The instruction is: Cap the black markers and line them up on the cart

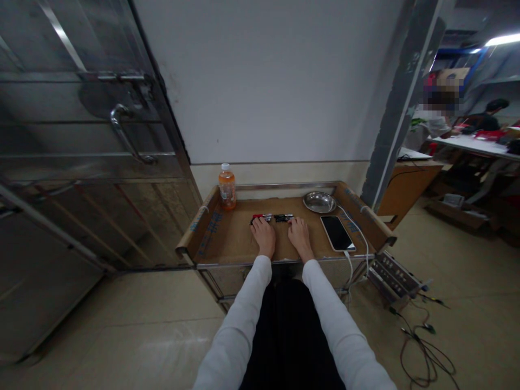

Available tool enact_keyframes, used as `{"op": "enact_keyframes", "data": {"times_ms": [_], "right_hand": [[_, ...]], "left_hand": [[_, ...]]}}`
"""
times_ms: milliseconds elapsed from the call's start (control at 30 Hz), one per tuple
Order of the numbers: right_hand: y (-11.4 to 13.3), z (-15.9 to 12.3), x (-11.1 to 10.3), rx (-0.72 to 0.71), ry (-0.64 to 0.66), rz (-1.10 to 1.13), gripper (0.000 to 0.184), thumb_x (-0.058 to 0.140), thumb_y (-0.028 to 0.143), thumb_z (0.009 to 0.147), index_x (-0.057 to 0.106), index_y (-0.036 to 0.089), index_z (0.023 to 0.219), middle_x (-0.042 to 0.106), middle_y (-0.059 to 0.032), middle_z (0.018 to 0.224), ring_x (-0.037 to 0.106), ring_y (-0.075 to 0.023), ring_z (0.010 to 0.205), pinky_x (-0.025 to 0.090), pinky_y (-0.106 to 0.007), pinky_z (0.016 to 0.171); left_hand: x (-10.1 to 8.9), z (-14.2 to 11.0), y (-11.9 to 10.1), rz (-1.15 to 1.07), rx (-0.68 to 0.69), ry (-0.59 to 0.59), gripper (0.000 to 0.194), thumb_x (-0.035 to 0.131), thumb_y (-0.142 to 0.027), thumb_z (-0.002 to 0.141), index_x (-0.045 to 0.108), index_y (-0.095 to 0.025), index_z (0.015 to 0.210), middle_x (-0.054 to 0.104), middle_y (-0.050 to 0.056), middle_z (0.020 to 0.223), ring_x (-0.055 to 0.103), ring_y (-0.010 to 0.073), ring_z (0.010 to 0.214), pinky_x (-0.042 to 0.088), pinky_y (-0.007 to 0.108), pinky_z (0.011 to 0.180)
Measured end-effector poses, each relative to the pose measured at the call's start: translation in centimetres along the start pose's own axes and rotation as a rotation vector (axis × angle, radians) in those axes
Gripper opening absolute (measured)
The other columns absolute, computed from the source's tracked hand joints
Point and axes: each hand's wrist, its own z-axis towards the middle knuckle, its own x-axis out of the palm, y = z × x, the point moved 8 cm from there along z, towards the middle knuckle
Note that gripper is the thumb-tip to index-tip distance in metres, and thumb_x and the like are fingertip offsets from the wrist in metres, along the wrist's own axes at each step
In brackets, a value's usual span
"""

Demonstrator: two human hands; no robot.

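Note:
My left hand (264, 236) and my right hand (299, 234) rest palm down, side by side, on the brown top of a small metal-framed table (227, 238). Just beyond my fingertips lies a row of small red, silver and black parts (271, 218). The fingertips reach its near edge; whether they touch it I cannot tell. Neither hand holds anything. White sleeves cover both my arms.
An orange drink bottle (227, 187) stands at the table's back left. A steel bowl (319, 202) sits at the back right, and a phone (337, 233) on a white cable lies right of my hands. A power strip (396, 273) and wires lie on the floor. People work at far right.

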Motion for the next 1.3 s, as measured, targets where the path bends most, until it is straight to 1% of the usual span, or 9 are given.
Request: {"op": "enact_keyframes", "data": {"times_ms": [167, 267, 333, 433, 533, 600, 867, 1033, 1300], "right_hand": [[0.5, 0.1, -0.1, -0.047, 0.004, 0.075, 0.027, 0.040, 0.007, 0.082, 0.061, 0.017, 0.097, 0.060, -0.0100, 0.101, 0.051, -0.0220, 0.101, 0.039, -0.034, 0.091], [0.4, 0.1, -0.2, -0.036, -0.023, 0.104, 0.037, 0.038, 0.007, 0.082, 0.056, 0.014, 0.114, 0.058, -0.0120, 0.109, 0.051, -0.0224, 0.104, 0.040, -0.035, 0.093], [0.4, 0.2, -0.6, -0.040, -0.057, 0.132, 0.047, 0.038, 0.007, 0.082, 0.048, 0.012, 0.127, 0.055, -0.0134, 0.117, 0.050, -0.0227, 0.108, 0.041, -0.036, 0.095], [0.6, 0.2, -1.3, -0.062, -0.106, 0.189, 0.058, 0.039, 0.007, 0.080, 0.038, 0.016, 0.138, 0.048, -0.0137, 0.127, 0.049, -0.0222, 0.115, 0.042, -0.036, 0.096], [0.6, 0.3, -1.3, -0.067, -0.082, 0.213, 0.051, 0.039, 0.007, 0.081, 0.047, 0.017, 0.130, 0.050, -0.0129, 0.125, 0.052, -0.0206, 0.112, 0.044, -0.033, 0.092], [0.5, 0.4, -1.0, -0.046, -0.033, 0.193, 0.040, 0.039, 0.008, 0.083, 0.056, 0.016, 0.118, 0.055, -0.0124, 0.116, 0.056, -0.0201, 0.103, 0.046, -0.031, 0.087], [0.3, 0.3, 0.2, -0.064, -0.008, 0.203, 0.026, 0.041, 0.009, 0.086, 0.062, 0.016, 0.101, 0.062, -0.0117, 0.105, 0.058, -0.0203, 0.096, 0.045, -0.031, 0.085], [0.2, 0.4, 0.6, -0.089, -0.027, 0.288, 0.028, 0.040, 0.008, 0.086, 0.061, 0.015, 0.103, 0.062, -0.0120, 0.108, 0.059, -0.0203, 0.099, 0.046, -0.032, 0.087], [-0.1, 0.7, 0.9, -0.080, -0.017, 0.385, 0.033, 0.039, 0.007, 0.084, 0.060, 0.016, 0.108, 0.063, -0.0105, 0.111, 0.058, -0.0189, 0.105, 0.044, -0.033, 0.094]], "left_hand": [[-0.2, -0.3, 0.4, 0.083, -0.062, -0.003, 0.031, 0.026, -0.009, 0.090, 0.053, -0.007, 0.104, 0.055, 0.022, 0.108, 0.052, 0.0320, 0.109, 0.039, 0.053, 0.093], [0.0, -0.1, 0.6, 0.120, -0.063, -0.009, 0.032, 0.023, -0.012, 0.093, 0.052, -0.008, 0.106, 0.055, 0.021, 0.107, 0.054, 0.0307, 0.106, 0.042, 0.051, 0.090], [0.5, 0.2, -0.1, 0.056, 0.025, 0.017, 0.029, 0.027, -0.018, 0.095, 0.052, -0.010, 0.107, 0.055, 0.018, 0.106, 0.057, 0.0278, 0.102, 0.046, 0.045, 0.087], [1.4, 0.2, -2.3, -0.129, 0.300, 0.103, 0.022, 0.036, -0.022, 0.096, 0.053, -0.014, 0.107, 0.055, 0.013, 0.108, 0.060, 0.0207, 0.096, 0.049, 0.033, 0.084], [1.6, -0.6, -4.1, -0.285, 0.528, 0.163, 0.017, 0.042, -0.023, 0.095, 0.053, -0.020, 0.107, 0.054, 0.007, 0.107, 0.061, 0.0152, 0.091, 0.050, 0.028, 0.083], [1.2, -0.9, -4.5, -0.372, 0.581, 0.142, 0.016, 0.045, -0.025, 0.094, 0.053, -0.021, 0.108, 0.054, 0.005, 0.106, 0.061, 0.0148, 0.092, 0.051, 0.029, 0.085], [-0.4, -0.6, -3.3, -0.616, 0.517, -0.093, 0.034, 0.057, -0.034, 0.088, 0.043, -0.019, 0.115, 0.055, 0.009, 0.107, 0.059, 0.0186, 0.100, 0.052, 0.035, 0.088], [0.0, -0.6, -3.1, -0.704, 0.509, -0.085, 0.042, 0.054, -0.035, 0.089, 0.039, -0.019, 0.125, 0.053, 0.012, 0.115, 0.059, 0.0191, 0.102, 0.054, 0.035, 0.086], [-0.1, 0.7, -1.4, -0.798, 0.323, -0.087, 0.030, 0.049, -0.034, 0.092, 0.047, -0.020, 0.118, 0.053, 0.010, 0.112, 0.061, 0.0166, 0.094, 0.055, 0.035, 0.084]]}}
